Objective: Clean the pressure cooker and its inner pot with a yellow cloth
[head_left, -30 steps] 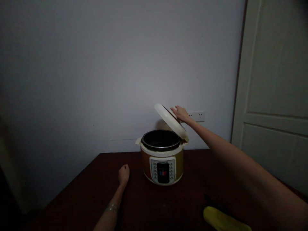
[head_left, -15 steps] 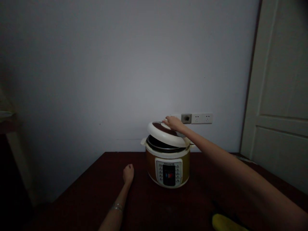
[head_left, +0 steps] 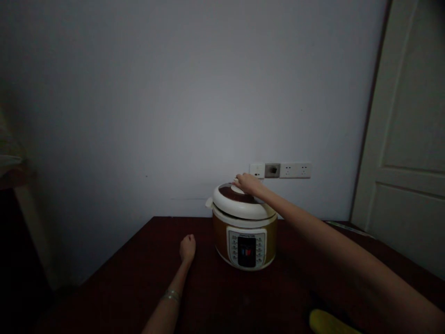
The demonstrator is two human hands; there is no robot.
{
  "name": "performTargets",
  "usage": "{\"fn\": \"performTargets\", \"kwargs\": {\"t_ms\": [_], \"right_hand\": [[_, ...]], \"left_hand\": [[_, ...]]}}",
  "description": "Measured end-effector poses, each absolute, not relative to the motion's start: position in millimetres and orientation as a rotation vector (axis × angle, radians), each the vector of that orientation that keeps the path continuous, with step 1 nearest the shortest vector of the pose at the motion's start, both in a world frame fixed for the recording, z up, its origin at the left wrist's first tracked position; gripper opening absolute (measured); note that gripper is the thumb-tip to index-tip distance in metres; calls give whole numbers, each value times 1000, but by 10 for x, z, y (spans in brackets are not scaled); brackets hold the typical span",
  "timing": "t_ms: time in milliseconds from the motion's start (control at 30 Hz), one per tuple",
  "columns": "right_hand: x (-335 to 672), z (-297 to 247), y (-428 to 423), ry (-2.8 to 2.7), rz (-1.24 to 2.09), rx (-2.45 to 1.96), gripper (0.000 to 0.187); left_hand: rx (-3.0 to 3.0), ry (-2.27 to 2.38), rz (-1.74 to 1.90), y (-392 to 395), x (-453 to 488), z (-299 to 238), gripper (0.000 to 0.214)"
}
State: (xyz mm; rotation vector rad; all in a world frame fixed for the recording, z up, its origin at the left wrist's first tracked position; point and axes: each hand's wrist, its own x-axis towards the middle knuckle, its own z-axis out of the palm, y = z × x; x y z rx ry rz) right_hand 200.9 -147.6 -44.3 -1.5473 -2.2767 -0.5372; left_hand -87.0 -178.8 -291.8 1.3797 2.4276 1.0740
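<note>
A rice cooker [head_left: 220, 234] stands upright on the dark red table [head_left: 121, 283], a little right of the middle and towards the far edge, its control panel [head_left: 246, 248] facing the near side. The lid [head_left: 239, 209] sits over the top of the cooker but not quite flush: a narrow dark gap shows beneath its near rim, towards the left. On the cooker's left side, 1 pale side lug [head_left: 209, 202] sticks out.

The right hand [head_left: 248, 184] reaches in from the near right and grasps the pale handle [head_left: 237, 189] on top of the lid, fingers curled over it; the far side of this grip is hidden. The right forearm crosses in front of the lid's right edge. The left hand [head_left: 187, 249] rests on the table to the left of the cooker, well apart from it, clenched into a fist and gripping nothing that shows. A bracelet [head_left: 172, 295] circles the left wrist.

At the near right lies a yellow object [head_left: 328, 323], cut off by the lower edge of the view. A thin strip [head_left: 351, 228] lies at the table's far right. Behind, wall sockets [head_left: 295, 170] are set in the pale wall [head_left: 174, 102], with 1 grey plate [head_left: 272, 170] among them, and a panelled door [head_left: 413, 139] stands at the right.
</note>
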Motion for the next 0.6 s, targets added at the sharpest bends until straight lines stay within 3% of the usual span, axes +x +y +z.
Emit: {"fn": "performTargets", "kwargs": {"t_ms": [600], "right_hand": [[1931, -529, -1538, -2342, -567, -1562, 52]], "left_hand": [[1401, 2426, 1076, -1813, -856, -2922, 38]]}}
